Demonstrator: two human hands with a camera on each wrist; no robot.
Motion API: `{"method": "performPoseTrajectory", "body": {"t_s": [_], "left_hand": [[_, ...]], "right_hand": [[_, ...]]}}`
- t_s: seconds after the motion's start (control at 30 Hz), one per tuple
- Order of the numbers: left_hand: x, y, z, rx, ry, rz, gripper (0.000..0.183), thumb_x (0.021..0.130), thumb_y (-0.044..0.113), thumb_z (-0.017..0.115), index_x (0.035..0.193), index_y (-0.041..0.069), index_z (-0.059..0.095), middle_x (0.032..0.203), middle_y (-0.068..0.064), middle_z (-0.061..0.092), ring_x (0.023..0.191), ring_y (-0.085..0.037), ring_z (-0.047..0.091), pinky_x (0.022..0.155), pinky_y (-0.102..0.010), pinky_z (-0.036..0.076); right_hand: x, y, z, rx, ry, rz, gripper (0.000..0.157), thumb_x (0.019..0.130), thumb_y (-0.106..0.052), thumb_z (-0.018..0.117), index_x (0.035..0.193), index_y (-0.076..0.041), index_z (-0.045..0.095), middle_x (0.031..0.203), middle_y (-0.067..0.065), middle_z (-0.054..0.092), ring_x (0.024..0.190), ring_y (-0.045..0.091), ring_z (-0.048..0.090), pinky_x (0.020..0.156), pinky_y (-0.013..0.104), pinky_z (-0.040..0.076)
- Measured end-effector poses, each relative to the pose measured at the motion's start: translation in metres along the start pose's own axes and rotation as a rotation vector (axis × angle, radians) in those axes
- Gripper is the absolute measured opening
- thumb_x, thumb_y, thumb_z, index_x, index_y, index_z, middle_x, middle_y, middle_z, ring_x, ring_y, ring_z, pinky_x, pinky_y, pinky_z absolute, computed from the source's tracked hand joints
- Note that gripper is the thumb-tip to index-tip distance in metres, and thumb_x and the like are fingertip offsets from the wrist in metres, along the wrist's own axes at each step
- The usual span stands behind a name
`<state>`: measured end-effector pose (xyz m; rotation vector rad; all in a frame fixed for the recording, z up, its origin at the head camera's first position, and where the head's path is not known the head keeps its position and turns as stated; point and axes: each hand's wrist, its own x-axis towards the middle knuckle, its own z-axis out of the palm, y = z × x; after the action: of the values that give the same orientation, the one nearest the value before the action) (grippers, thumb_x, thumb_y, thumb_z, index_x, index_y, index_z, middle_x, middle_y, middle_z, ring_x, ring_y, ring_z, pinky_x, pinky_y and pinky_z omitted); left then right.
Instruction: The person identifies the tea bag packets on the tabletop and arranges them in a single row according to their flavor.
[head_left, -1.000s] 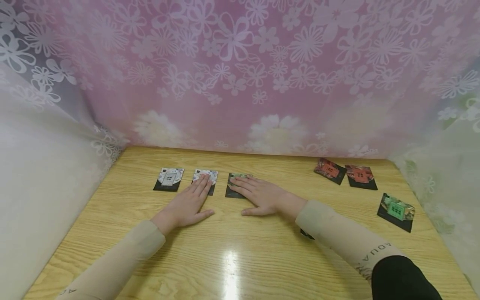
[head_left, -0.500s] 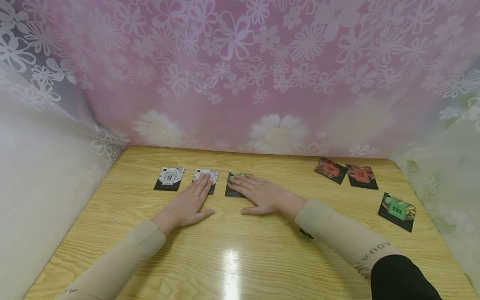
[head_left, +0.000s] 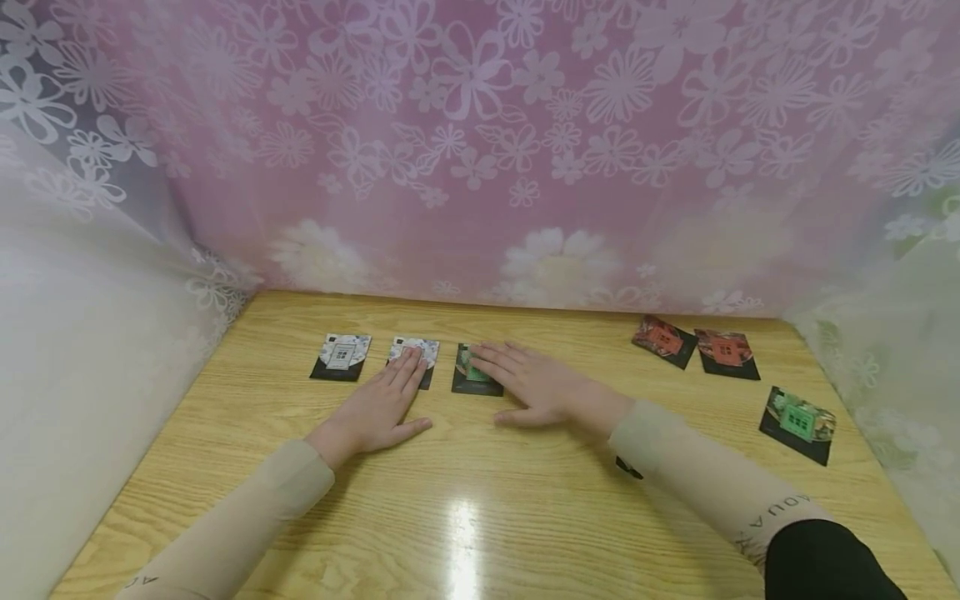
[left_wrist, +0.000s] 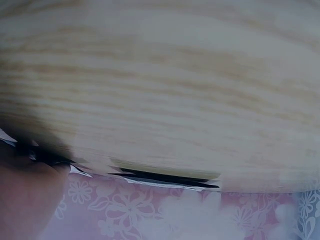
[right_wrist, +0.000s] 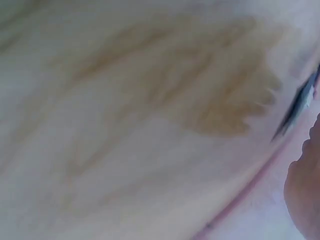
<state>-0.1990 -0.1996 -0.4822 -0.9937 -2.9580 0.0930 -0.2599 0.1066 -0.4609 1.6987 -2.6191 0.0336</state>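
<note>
My left hand [head_left: 378, 410] lies with straight fingers on a white floral packet [head_left: 426, 353] with a black lower part, hiding its middle. A similar white packet with a grey label [head_left: 341, 357] is to its left. Over the right edge of a green-and-black packet [head_left: 472, 385] reach the straight fingertips of my right hand [head_left: 536, 387], palm down. In the left wrist view, part of the left hand [left_wrist: 30, 200] shows at lower left, with a packet [left_wrist: 167, 179] seen nearly edge-on. A packet's dark edge [right_wrist: 297, 107] is near the right hand [right_wrist: 306, 187] in the right wrist view.
At the back right of the wooden table [head_left: 360, 517] lie two red-labelled packets [head_left: 663, 340]. A green-labelled packet [head_left: 797, 423] is nearer the right edge. Under the right forearm a dark piece [head_left: 628, 468] peeks out, mostly hidden. Floral curtains [head_left: 480, 167] enclose the table.
My right hand has slid slightly right, uncovering more of the green packet and its label. The left hand stays on the white packet.
</note>
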Motion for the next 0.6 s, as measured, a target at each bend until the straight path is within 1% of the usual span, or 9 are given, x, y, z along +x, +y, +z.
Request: {"method": "performPoseTrajectory", "body": {"t_s": [0.1, 0.23, 0.37, 0.5, 0.6], "left_hand": [[0.0, 0.001, -0.001, -0.004, 0.007, 0.006, 0.09, 0.093, 0.066, 0.029, 0.15, -0.001, 0.01, 0.157, -0.02, 0.003, 0.145, -0.033, 0.004, 0.117, -0.045, 0.019], [0.0, 0.002, -0.004, -0.004, 0.005, 0.005, 0.089, 0.093, 0.065, 0.029, 0.15, -0.001, 0.011, 0.157, -0.02, 0.004, 0.145, -0.033, 0.005, 0.117, -0.043, 0.019], [-0.001, 0.004, -0.006, -0.001, -0.001, 0.001, 0.088, 0.093, 0.065, 0.029, 0.15, -0.001, 0.012, 0.157, -0.02, 0.005, 0.145, -0.032, 0.006, 0.117, -0.043, 0.02], [-0.001, 0.004, -0.007, 0.007, -0.01, -0.003, 0.089, 0.093, 0.066, 0.027, 0.15, 0.0, 0.011, 0.157, -0.019, 0.004, 0.145, -0.032, 0.005, 0.117, -0.043, 0.02], [-0.001, 0.003, -0.006, 0.014, -0.012, -0.006, 0.089, 0.093, 0.066, 0.026, 0.15, 0.0, 0.011, 0.157, -0.019, 0.004, 0.145, -0.032, 0.005, 0.117, -0.043, 0.019]], "right_hand": [[-0.011, 0.004, -0.007, -0.005, 0.009, 0.033, 0.091, 0.088, -0.064, 0.045, 0.153, -0.009, 0.01, 0.16, 0.006, -0.002, 0.146, 0.026, 0.004, 0.118, 0.047, 0.012], [-0.031, 0.011, -0.015, -0.006, 0.005, 0.08, 0.093, 0.089, -0.061, 0.046, 0.153, -0.011, 0.001, 0.159, 0.004, -0.009, 0.146, 0.027, 0.002, 0.118, 0.046, 0.011], [-0.054, 0.021, -0.02, -0.01, 0.002, 0.129, 0.093, 0.09, -0.059, 0.048, 0.152, -0.013, -0.005, 0.159, 0.006, -0.01, 0.146, 0.028, 0.003, 0.118, 0.048, 0.01], [-0.08, 0.031, -0.025, -0.019, 0.0, 0.196, 0.094, 0.089, -0.058, 0.05, 0.153, -0.014, -0.003, 0.159, 0.007, -0.008, 0.146, 0.028, 0.003, 0.117, 0.051, 0.013], [-0.101, 0.037, -0.028, -0.026, -0.005, 0.256, 0.094, 0.088, -0.06, 0.05, 0.153, -0.015, -0.001, 0.159, 0.007, -0.005, 0.146, 0.029, 0.006, 0.116, 0.052, 0.016]]}}
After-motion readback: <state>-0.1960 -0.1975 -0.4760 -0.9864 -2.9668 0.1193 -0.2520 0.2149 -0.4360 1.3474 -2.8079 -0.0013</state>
